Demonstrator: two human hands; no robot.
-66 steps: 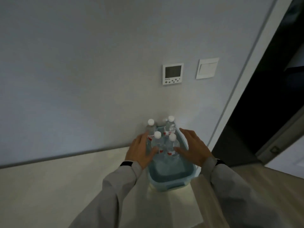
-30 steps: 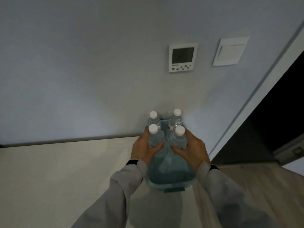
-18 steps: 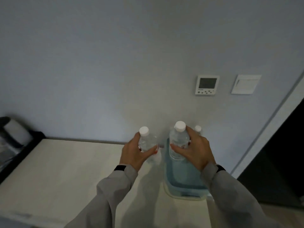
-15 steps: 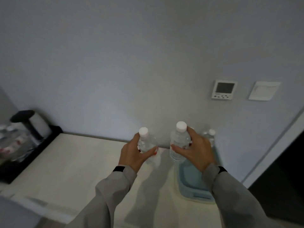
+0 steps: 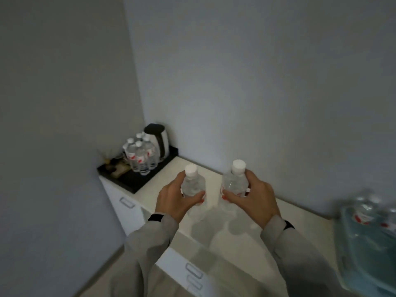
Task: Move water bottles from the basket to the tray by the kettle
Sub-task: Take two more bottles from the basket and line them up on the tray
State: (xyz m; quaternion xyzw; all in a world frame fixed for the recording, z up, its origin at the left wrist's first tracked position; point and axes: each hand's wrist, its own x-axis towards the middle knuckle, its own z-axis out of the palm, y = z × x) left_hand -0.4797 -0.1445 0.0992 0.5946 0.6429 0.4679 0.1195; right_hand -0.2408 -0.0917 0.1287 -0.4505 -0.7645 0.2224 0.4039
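Observation:
My left hand [image 5: 174, 201] grips a clear water bottle [image 5: 192, 183] with a white cap, held upright over the white counter. A second upright bottle [image 5: 235, 182] is in my right hand [image 5: 255, 200]. Far right, blurred, stands the light-blue basket [image 5: 368, 249] with two bottles [image 5: 362, 211] left inside. At the counter's far left corner lies the black tray [image 5: 137, 181]; several bottles [image 5: 140, 156] stand on it beside the black-and-white kettle [image 5: 157, 141].
The white counter [image 5: 246, 234] runs from the tray to the basket, with drawers and metal handles [image 5: 194, 270] below. Small items and a glass [image 5: 113, 163] sit on the tray's left part. Grey walls meet in the corner behind the kettle.
Both hands closed on a bottle each, lifted them out of the basket and carried them left. The view swung left, bringing the tray and kettle into sight and the basket to the right edge.

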